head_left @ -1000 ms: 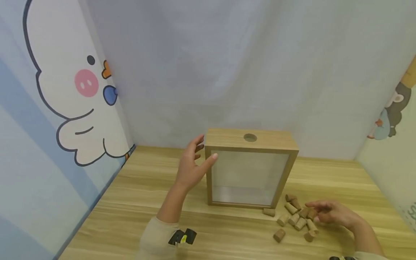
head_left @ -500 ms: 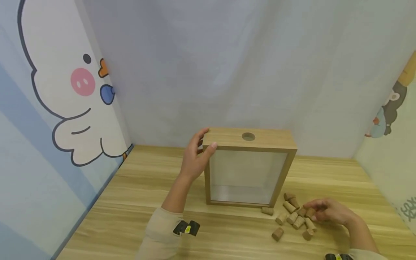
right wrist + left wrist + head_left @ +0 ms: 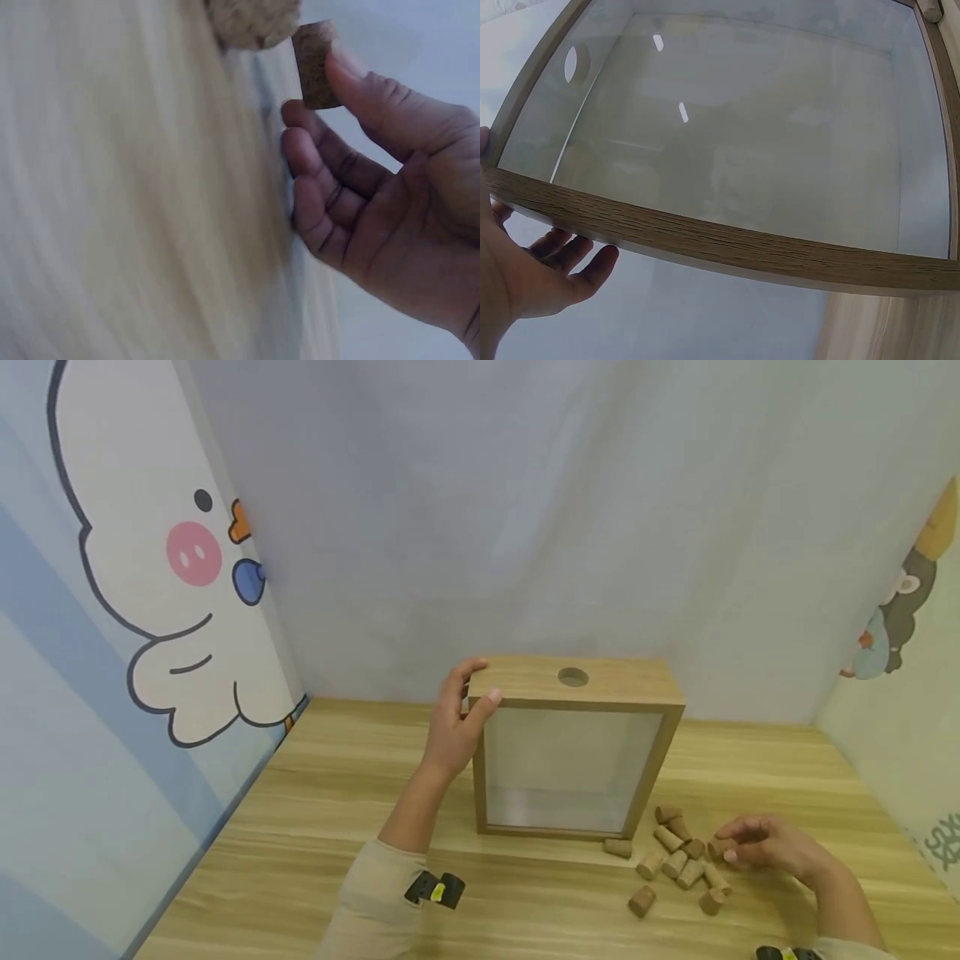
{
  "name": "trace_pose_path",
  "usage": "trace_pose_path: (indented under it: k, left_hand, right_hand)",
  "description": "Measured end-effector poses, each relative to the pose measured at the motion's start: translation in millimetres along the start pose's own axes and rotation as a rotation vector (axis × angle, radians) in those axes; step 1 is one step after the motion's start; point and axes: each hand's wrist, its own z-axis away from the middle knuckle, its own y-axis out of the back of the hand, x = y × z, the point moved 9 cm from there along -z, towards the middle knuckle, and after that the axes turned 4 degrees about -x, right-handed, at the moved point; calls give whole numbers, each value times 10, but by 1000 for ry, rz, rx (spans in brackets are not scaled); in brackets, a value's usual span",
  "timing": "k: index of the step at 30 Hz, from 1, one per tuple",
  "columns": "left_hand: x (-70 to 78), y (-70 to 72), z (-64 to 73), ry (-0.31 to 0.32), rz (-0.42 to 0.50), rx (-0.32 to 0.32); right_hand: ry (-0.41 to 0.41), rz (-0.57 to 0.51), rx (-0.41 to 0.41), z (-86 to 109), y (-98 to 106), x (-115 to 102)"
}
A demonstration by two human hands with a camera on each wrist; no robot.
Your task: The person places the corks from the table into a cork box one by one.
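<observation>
A wooden box (image 3: 577, 768) with a clear front panel and a round hole (image 3: 573, 677) in its top stands upright on the table. My left hand (image 3: 457, 727) holds its upper left corner, thumb at the front edge and fingers around the side. In the left wrist view the fingers of the left hand (image 3: 540, 274) lie along the wooden frame (image 3: 705, 236). On the right, my right hand (image 3: 780, 852) pinches a cork (image 3: 315, 67) between thumb and fingers, at the edge of a group of loose corks (image 3: 675, 862).
One cork (image 3: 618, 848) lies by the box's lower right corner, another (image 3: 642, 902) nearer the front. The wood-grain table (image 3: 337, 827) is bounded by a grey curtain (image 3: 450, 527) behind and cartoon-printed walls at left and right.
My left hand has come from beside the box onto its upper left corner. My right hand has taken a cork and drawn it slightly right, away from the others.
</observation>
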Motion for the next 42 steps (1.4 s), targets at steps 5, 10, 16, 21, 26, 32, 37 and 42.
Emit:
trace_pose_path:
  k: [5,10,16,21,26,32,37,42]
  left_hand:
    - [-33,18,-13,5,-3,5]
    - [15,18,-39,11,8,10]
    - [334,3,21,-16,6,45]
    - [210,-35,-9,-7,1,59]
    - [-31,-70,-69,-2,44,68]
    - [-60,-68,-72,-17,54,77]
    - [-73,-79,-89,-8,90,104]
    - [-89,-93,-87,-19,103,147]
  right_hand:
    - [-21,-38,90,112,2,-69]
    - [-69,-86,143,200,3,-165]
    - [-62,-128,213,240,38,-253]
    - [55,-205,332,261,80,-398]
    - [137,-305,399,259,75,-577]
    - [269,-534,469,274,27,-829]
    - [375,-764,570,292,3,-1056]
    - [484,-892,664,295,-34,-1282]
